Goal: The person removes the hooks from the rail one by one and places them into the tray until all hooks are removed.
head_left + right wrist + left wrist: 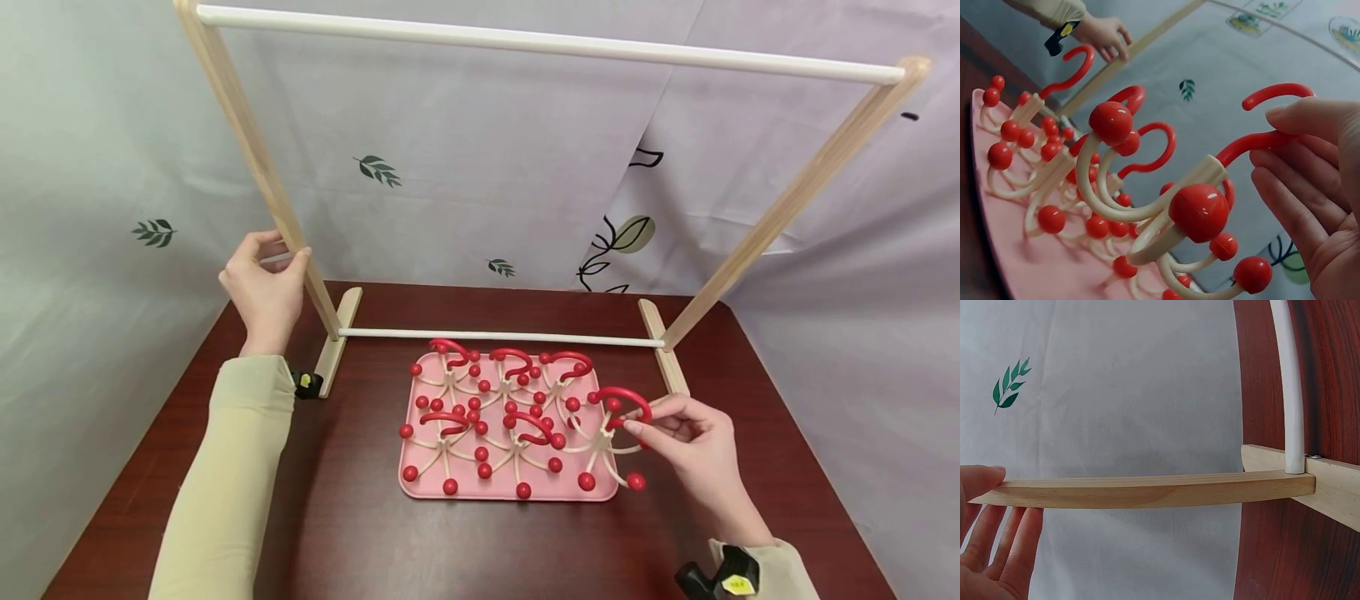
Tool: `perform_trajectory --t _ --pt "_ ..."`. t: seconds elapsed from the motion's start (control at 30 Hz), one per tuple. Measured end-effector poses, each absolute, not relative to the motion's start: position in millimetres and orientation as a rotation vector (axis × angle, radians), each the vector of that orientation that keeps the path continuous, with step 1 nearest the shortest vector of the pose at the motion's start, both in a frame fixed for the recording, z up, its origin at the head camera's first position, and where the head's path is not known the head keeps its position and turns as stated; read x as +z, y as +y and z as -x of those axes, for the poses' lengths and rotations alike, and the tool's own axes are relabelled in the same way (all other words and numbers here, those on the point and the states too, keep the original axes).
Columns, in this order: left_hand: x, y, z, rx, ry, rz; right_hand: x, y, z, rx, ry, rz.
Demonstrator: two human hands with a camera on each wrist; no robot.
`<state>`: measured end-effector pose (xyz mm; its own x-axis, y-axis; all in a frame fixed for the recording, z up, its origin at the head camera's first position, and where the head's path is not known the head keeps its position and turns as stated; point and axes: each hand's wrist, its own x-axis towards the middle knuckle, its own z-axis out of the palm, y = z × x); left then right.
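My left hand (264, 287) grips the left wooden post (258, 158) of a standing frame, thumb on one side and fingers on the other. In the right wrist view, my right hand (1316, 181) pinches the red hook of a multi-arm hanger (1210, 172), whose cream arms curve outward and end in red balls. That hanger is tilted at the right front corner of a pink tray (457, 487); whether it still touches the tray I cannot tell. Several more such hangers (442, 442) stand on the tray, red hooks upward.
A white top bar (547, 43) spans the frame high up, and a lower white bar (495, 336) runs behind the tray. The right post (795, 200) rises from a wooden foot (663, 346). A dark red wooden table (360, 533) lies beneath; pale patterned cloth (480, 167) hangs behind.
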<state>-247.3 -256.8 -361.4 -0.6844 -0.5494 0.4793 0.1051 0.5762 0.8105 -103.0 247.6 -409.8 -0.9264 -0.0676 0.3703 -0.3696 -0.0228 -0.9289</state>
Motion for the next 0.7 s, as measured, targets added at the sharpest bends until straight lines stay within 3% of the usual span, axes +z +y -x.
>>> perform_trajectory --t 0.7 --pt "-362 -257 249 -1.141 -2.052 -0.340 -443 246 106 2.106 -2.083 -0.498"
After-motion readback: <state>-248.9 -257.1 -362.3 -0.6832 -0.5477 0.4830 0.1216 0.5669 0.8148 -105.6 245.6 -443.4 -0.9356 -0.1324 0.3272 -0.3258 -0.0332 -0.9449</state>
